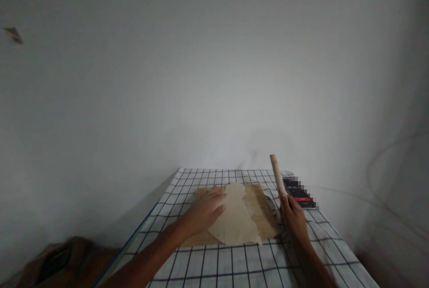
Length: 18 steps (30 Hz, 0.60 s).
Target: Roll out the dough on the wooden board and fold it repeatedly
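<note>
A thin, pale sheet of rolled-out dough (234, 218) with uneven edges lies over a brown wooden board (261, 207). My left hand (206, 207) rests at the dough's left edge, its fingers stretched out and holding nothing. To the right of the board, my right hand (292, 212) is closed around the lower end of a wooden rolling pin (276, 174). The pin is tilted upward and is off the dough.
A white cloth with a black grid (208, 265) covers the table. Beyond my right hand lies a dark booklet or device (303, 198), partly pixelated. A thin cord (368, 167) runs along the right, and a pale wall (214, 78) rises behind the table.
</note>
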Tool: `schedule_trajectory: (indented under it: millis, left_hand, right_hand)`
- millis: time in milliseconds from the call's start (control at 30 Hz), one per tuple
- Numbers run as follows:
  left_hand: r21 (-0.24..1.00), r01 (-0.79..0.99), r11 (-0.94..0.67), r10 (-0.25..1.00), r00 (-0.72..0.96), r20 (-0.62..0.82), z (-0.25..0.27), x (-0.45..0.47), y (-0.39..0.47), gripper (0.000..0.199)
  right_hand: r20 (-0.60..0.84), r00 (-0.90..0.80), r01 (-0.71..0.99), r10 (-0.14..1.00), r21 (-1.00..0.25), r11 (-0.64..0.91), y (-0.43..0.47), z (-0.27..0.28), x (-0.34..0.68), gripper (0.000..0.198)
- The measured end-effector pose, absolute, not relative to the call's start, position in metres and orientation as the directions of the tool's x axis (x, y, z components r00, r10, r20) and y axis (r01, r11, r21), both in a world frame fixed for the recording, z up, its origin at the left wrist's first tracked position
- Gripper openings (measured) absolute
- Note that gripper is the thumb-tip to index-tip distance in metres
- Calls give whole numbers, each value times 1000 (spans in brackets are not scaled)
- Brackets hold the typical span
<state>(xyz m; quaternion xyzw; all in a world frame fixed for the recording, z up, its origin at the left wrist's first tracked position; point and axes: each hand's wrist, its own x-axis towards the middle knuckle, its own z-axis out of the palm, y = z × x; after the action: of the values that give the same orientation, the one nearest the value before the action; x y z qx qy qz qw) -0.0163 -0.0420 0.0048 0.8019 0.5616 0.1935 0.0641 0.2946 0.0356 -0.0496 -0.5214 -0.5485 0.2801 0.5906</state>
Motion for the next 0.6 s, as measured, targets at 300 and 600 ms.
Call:
schedule_trajectory:
  millis: [300,600]
  left_hand:
    - [191,874,-446,889,407,212,-25,15,-9,56]
    - [170,896,-410,896,361,258,-24,18,3,57]
  right_hand:
    - [320,218,235,922,-934,268,32,-48,293,66]
    - [300,171,193,939,-944,266,36,-57,297,58]
